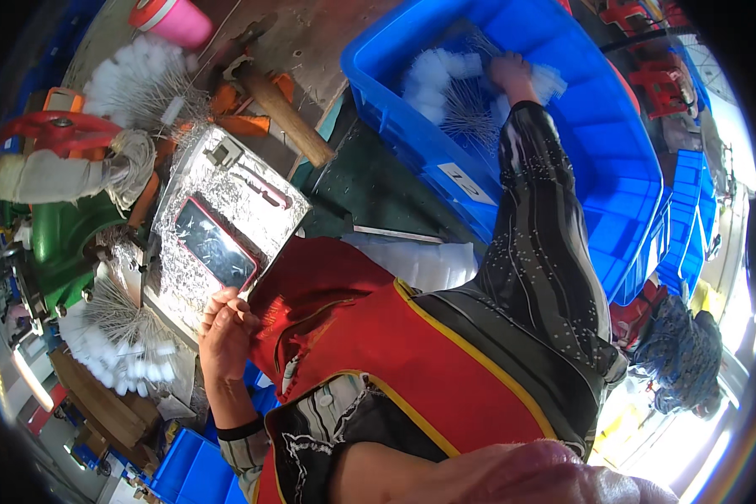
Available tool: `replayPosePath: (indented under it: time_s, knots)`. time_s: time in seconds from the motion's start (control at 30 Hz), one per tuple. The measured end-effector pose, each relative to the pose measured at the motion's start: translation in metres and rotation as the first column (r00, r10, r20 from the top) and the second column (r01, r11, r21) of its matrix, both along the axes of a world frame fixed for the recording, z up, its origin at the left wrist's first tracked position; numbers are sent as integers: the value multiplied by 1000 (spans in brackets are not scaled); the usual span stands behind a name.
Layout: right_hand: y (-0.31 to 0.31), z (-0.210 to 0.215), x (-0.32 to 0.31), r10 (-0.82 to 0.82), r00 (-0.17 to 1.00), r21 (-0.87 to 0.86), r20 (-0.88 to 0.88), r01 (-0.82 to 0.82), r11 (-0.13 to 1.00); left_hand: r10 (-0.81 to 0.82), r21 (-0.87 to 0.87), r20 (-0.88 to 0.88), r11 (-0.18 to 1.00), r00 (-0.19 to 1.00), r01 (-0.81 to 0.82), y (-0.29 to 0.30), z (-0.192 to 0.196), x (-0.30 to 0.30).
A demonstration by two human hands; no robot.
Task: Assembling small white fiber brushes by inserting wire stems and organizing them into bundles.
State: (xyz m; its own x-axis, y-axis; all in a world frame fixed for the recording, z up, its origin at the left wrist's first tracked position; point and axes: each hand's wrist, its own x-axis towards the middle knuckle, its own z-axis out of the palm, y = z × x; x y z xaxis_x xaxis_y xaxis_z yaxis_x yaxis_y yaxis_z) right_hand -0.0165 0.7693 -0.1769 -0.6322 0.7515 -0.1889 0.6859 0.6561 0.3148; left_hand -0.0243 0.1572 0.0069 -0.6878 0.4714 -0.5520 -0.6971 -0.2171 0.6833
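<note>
My right hand (512, 74) reaches into a large blue bin (592, 197), its fingers bent around a bunch of thin wires with white ends. Beside it in the bin lies another fanned bunch of white-ended wires (466, 109). My left hand (224, 336) is raised near my body with its fingers curled in, and nothing shows in them. Just beyond its fingertips, a phone (216, 244) in a red case rests on a shiny, foil-like plate (269, 225).
A wooden-handled hammer (286, 113) lies beyond the plate. To the left are a green machine (71, 244) with a red handwheel (59, 126), and more white-ended wires (139, 80). A pink cup (176, 21) stands at the far left. Blue bins (689, 218) stand at right.
</note>
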Motion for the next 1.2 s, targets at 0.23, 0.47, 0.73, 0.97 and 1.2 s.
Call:
replayPosePath:
  time_s: [0.23,0.47,0.73,0.97,1.2]
  knots:
    - [-20,19,1,403,811,348,-424,-265,899,127,-151,37,981,991,-120,-4,-14,8]
    - [-52,7,-2,294,928,-132,-229,-329,935,109,-111,33,988,994,-105,-3,-12,7]
    - [-57,-10,-5,368,898,-51,-243,-390,919,149,-93,22,985,989,-146,-10,-21,12]
    - [-28,-49,-6,379,917,-126,-123,-393,911,117,-93,-9,989,993,-117,-16,-29,11]
    - [-1,-78,-19,613,764,236,-200,-569,787,129,-126,-30,983,991,-132,-21,-28,21]
